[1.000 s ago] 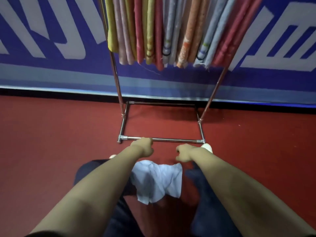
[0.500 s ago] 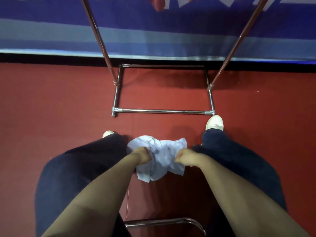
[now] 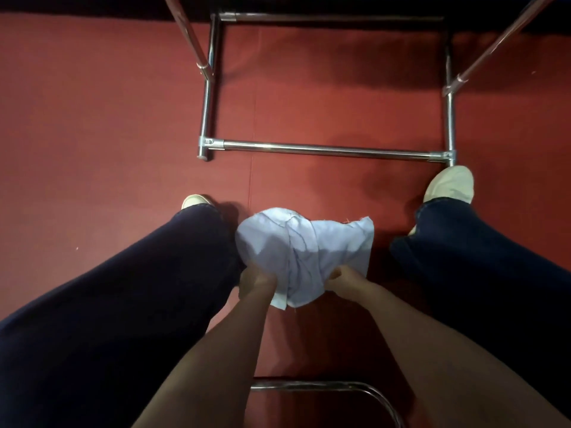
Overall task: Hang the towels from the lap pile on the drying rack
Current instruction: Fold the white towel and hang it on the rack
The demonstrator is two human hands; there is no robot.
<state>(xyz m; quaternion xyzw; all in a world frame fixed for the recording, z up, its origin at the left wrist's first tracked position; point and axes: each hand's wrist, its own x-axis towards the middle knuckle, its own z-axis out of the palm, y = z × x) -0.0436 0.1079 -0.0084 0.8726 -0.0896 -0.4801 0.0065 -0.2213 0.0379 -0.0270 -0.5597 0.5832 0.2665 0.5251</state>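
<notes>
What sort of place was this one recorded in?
Likely an indoor room set up for hanging laundry, exact type unclear: a red floor, a chrome drying rack standing on it, and a pale blue towel held between the person's knees.

Red floor, curved chrome tube
</notes>
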